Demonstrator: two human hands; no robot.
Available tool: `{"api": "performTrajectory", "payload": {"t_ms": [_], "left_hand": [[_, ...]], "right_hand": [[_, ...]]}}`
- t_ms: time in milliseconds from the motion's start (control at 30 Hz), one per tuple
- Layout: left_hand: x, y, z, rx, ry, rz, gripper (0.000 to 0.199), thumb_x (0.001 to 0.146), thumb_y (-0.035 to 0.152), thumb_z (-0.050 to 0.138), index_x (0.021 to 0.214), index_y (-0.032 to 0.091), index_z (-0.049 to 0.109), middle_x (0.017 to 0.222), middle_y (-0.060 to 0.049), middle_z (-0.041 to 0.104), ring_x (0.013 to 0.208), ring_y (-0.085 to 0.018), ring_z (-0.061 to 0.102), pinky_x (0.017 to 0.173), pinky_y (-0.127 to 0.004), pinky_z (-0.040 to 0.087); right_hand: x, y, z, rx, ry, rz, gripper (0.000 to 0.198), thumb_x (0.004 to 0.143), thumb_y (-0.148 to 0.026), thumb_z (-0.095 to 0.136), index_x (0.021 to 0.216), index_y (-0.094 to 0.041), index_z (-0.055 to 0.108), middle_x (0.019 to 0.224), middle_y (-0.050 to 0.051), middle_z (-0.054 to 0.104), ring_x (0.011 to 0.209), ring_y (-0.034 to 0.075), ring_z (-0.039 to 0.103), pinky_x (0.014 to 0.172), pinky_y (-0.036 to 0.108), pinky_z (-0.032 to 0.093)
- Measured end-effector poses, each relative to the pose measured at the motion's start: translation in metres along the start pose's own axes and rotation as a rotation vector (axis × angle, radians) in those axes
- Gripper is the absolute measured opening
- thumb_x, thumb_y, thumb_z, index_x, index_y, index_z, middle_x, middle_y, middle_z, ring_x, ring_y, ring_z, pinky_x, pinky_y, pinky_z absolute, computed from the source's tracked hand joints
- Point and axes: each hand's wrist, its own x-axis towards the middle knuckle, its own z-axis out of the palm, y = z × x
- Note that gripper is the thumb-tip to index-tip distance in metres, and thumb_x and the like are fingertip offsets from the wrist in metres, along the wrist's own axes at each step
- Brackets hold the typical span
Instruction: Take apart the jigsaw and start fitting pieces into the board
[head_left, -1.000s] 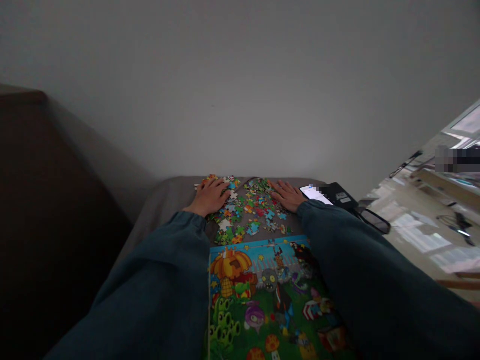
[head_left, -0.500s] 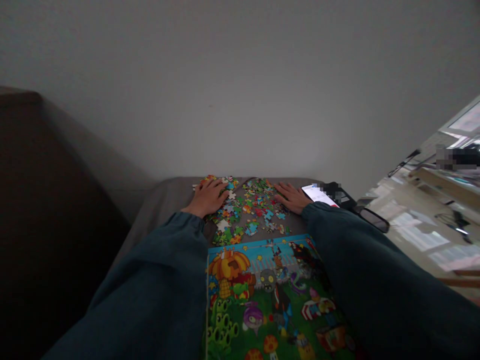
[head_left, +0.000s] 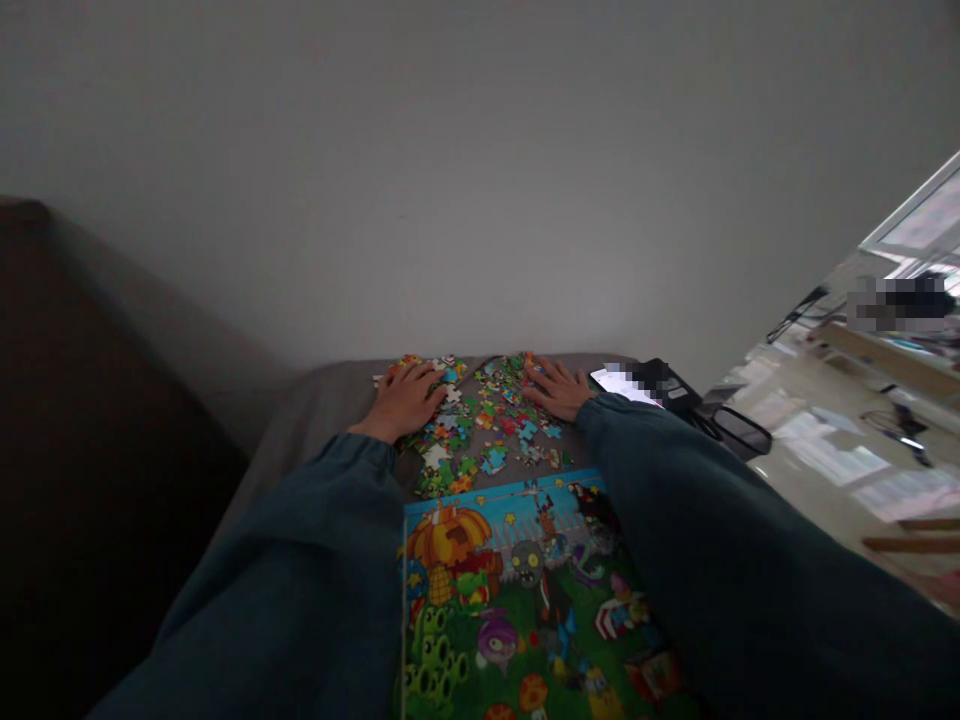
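Observation:
Loose jigsaw puzzle pieces (head_left: 493,458) in many colours lie scattered over a grey cloth surface (head_left: 315,400). My left hand (head_left: 405,398) rests palm down on the left part of the pile, fingers stretched out. On the right edge of the pile lies my right hand (head_left: 556,388), flat with its fingers spread over a few pieces. Neither hand grips anything that I can see; pieces under the palms are hidden. Nearer to me is a bright cartoon puzzle picture board (head_left: 517,590), flat between my forearms, its right side partly covered by my sleeve.
A lit phone (head_left: 622,385) lies right of my right hand, beside a black object (head_left: 671,385) and a pair of glasses (head_left: 739,430). Behind the surface rises a grey wall (head_left: 480,180). A dark brown panel (head_left: 75,450) stands at the left.
My right hand has shifted slightly left, farther onto the pieces. My left hand stays flat on the pile. The whole view has turned a little, moving everything slightly left.

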Motion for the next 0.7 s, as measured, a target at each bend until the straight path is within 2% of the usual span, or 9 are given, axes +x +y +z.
{"api": "performTrajectory", "payload": {"t_ms": [167, 333, 433, 500, 600, 700], "left_hand": [[-0.001, -0.002, 0.001, 0.02, -0.041, 0.016, 0.051, 0.102, 0.048, 0.027, 0.147, 0.03, 0.045, 0.16, -0.003, 0.034, 0.148, -0.028, 0.026, 0.117, -0.059, 0.021], [-0.004, 0.006, 0.001, 0.037, -0.121, 0.002, 0.059, 0.102, 0.053, 0.021, 0.154, 0.028, 0.033, 0.165, -0.005, 0.019, 0.152, -0.028, 0.014, 0.119, -0.057, 0.014], [-0.005, 0.01, -0.009, 0.008, -0.207, -0.05, 0.061, 0.101, 0.056, 0.02, 0.155, 0.031, 0.028, 0.166, -0.004, 0.014, 0.152, -0.029, 0.013, 0.118, -0.06, 0.011], [-0.004, 0.009, -0.021, -0.001, -0.203, -0.076, 0.059, 0.101, 0.055, 0.02, 0.155, 0.032, 0.03, 0.165, -0.004, 0.018, 0.151, -0.029, 0.017, 0.118, -0.06, 0.013], [-0.003, 0.003, -0.038, 0.024, -0.057, -0.121, 0.054, 0.103, 0.048, 0.022, 0.152, 0.03, 0.037, 0.161, -0.004, 0.031, 0.149, -0.028, 0.026, 0.117, -0.057, 0.019], [-0.003, 0.006, -0.042, 0.051, 0.058, -0.126, 0.049, 0.102, 0.044, 0.032, 0.147, 0.028, 0.045, 0.156, -0.006, 0.041, 0.144, -0.028, 0.034, 0.115, -0.053, 0.027]], "right_hand": [[-0.013, 0.013, 0.0, -0.003, -0.041, 0.014, 0.075, 0.095, -0.07, 0.015, 0.159, -0.031, 0.01, 0.167, 0.005, 0.004, 0.152, 0.031, 0.005, 0.12, 0.059, 0.01], [-0.041, 0.027, -0.002, -0.017, -0.002, -0.076, 0.072, 0.097, -0.065, 0.017, 0.159, -0.028, 0.017, 0.166, 0.006, 0.01, 0.151, 0.032, 0.006, 0.121, 0.056, 0.013], [-0.063, 0.042, -0.004, 0.059, 0.16, -0.186, 0.069, 0.098, -0.063, 0.021, 0.159, -0.029, 0.015, 0.166, 0.007, 0.013, 0.151, 0.031, 0.009, 0.12, 0.055, 0.021], [-0.078, 0.056, -0.001, 0.102, 0.281, -0.26, 0.066, 0.1, -0.059, 0.026, 0.158, -0.029, 0.019, 0.166, 0.009, 0.017, 0.151, 0.03, 0.014, 0.12, 0.053, 0.025], [-0.097, 0.077, 0.014, 0.16, 0.485, -0.33, 0.06, 0.1, -0.051, 0.038, 0.154, -0.024, 0.032, 0.158, 0.014, 0.035, 0.146, 0.03, 0.032, 0.116, 0.052, 0.034], [-0.107, 0.091, 0.032, 0.236, 0.675, -0.351, 0.045, 0.098, -0.038, 0.045, 0.139, -0.023, 0.052, 0.134, 0.015, 0.06, 0.128, 0.031, 0.054, 0.106, 0.053, 0.045]]}}
